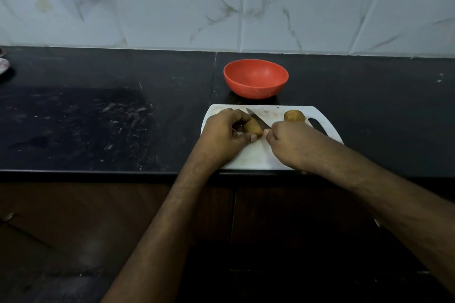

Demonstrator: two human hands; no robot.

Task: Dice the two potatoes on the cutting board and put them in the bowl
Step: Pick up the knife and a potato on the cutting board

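Currently, left hand [225, 131]: grips potato [253, 128], long axis far-left to near-right.
Right hand [289, 141]: holds knife [258, 121] across it.

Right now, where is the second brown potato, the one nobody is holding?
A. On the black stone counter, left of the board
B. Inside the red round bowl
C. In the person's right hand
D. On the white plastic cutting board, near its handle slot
D: the loose brown potato lies on the white plastic cutting board beside its handle slot, while the red round bowl holds nothing.
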